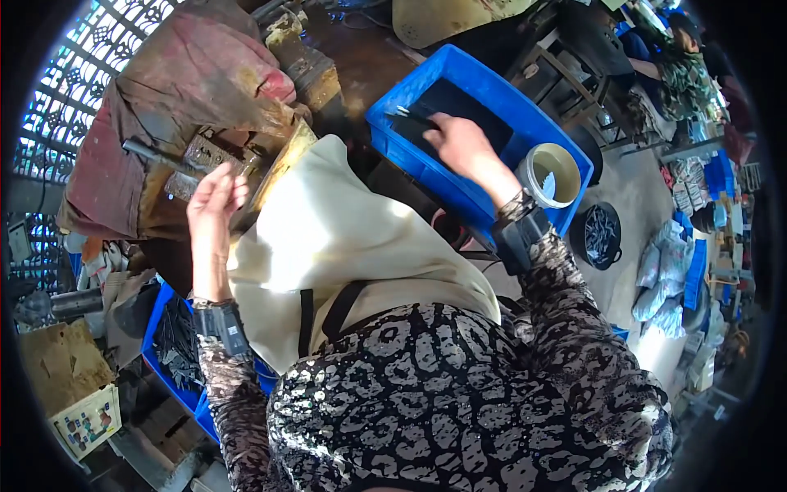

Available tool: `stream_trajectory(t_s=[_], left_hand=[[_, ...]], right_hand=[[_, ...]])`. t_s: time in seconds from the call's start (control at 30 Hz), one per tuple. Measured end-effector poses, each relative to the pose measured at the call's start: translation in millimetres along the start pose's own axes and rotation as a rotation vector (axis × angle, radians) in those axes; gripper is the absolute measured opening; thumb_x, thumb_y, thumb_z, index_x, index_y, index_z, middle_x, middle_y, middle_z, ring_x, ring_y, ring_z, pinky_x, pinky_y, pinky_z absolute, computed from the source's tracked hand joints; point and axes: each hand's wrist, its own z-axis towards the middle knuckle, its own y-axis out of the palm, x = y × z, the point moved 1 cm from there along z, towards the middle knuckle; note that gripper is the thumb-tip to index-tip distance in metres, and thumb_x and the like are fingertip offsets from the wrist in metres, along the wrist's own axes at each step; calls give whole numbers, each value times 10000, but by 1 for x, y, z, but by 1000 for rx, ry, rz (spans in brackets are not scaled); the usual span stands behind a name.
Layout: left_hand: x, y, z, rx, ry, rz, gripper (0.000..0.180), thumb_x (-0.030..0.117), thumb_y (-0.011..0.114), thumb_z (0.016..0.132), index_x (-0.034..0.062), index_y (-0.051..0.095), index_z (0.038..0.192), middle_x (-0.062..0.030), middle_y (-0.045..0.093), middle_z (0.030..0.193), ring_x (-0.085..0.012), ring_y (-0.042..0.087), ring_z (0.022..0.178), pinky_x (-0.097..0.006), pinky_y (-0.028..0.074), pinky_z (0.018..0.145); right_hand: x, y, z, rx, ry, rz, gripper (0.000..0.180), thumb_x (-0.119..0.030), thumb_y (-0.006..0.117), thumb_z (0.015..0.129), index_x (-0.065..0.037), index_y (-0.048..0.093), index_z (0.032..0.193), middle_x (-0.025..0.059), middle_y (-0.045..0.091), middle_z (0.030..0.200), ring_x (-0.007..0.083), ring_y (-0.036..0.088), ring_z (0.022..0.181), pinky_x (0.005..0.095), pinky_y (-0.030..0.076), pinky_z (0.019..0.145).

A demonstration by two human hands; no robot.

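My left hand (216, 197) is closed, fingertips pressed together, beside a worn metal machine part (206, 156) with a metal rod (146, 151) sticking out. Whatever it may hold is hidden. My right hand (466, 146) reaches over a blue plastic bin (453, 61), its fingers closed round slim dark pieces with bright metal tips (402, 111); their exact kind cannot be made out. Below that hand a dark flat sheet or layer (492, 123) covers part of the bin's floor. Inside the bin's near right end stands a round cream tub (537, 156) with something pale blue in it.
A cream apron (311, 213) covers my lap. Stained red cloth (184, 74) drapes the machine. At lower left, another blue bin (152, 340) holds dark strips. A black basket (602, 236) with dark pieces stands at right. Another person (684, 78) sits at far upper right.
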Motion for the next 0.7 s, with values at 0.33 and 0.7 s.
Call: stream_trajectory(t_s=[0.33,0.7], left_hand=[[-68,-142,6,378,60,225,211,152,595,940,87,637,1136,-6,686,941,-82,625,792,-212,484,713],[-97,-152,16,434,77,295,179,157,587,946,91,656,1097,-3,678,899,-79,601,759,-211,459,685]], right_hand=[[195,47,-38,-468,408,-347,234,-185,549,796,-57,719,895,191,682,987,359,656,972,457,523,783],[300,84,-49,-198,-158,-46,215,-169,600,837,-43,591,663,34,521,565,158,526,474,313,408,429]])
